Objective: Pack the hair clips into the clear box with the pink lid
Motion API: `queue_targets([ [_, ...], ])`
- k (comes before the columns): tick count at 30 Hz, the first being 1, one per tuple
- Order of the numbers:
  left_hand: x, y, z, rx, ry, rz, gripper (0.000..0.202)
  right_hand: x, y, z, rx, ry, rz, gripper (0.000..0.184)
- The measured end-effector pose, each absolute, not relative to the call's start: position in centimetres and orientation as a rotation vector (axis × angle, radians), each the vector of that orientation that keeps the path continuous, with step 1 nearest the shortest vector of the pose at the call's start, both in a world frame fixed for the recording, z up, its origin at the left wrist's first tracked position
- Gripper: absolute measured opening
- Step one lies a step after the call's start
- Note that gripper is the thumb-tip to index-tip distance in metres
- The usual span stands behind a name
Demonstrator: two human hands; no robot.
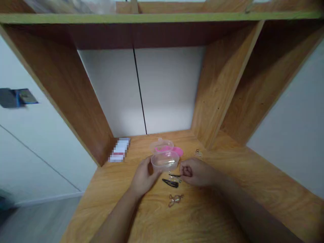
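My left hand [143,179] grips the left side of a clear oval plastic box [165,165], thumb at its front. The box's lid [154,145] is flipped open behind it, and a few small shiny bits lie inside. My right hand [193,172] is closed at the box's right front, pinching the end of a thin black hair clip [174,175]. Just below lies a black snap hair clip [170,183], with small pale clips partly hidden near it. Closer to me rests a metallic, rabbit-shaped hair clip [176,199].
A pink round piece [178,151] shows behind the box. Small metallic clips [198,153] lie to the right on the wooden desk [108,209]. A blurred-out card or phone [119,150] is at the left back. Wooden shelf panels [215,84] rise around the desk.
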State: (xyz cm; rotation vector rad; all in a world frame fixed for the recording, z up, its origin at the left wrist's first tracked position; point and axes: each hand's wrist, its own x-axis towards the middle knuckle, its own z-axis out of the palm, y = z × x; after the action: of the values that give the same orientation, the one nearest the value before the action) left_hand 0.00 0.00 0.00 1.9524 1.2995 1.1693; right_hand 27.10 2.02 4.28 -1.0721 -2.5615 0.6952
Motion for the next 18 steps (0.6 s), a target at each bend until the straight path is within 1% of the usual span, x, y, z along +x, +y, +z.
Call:
queue_targets([
  [4,-0.1,-0.1,-0.2,1.934,1.28,1.197,0.052,25.9,1.2,4.7,-0.895,-2.547,0.544,0.003],
  [9,-0.1,-0.1,-0.1,1.928,1.293,1.193,0.053,24.8,0.4,5.0,-0.939,-2.638,0.45,0.006],
  [13,-0.1,-0.1,-0.1,1.913,1.311,1.19,0.053,24.7,0.4,4.7,-0.945,-2.733,0.425,0.013],
  [18,0.0,-0.2,0.0,1.906,1.313,1.198,0.053,24.8,0.5,4.6,-0.961,-2.755,0.456,0.012],
])
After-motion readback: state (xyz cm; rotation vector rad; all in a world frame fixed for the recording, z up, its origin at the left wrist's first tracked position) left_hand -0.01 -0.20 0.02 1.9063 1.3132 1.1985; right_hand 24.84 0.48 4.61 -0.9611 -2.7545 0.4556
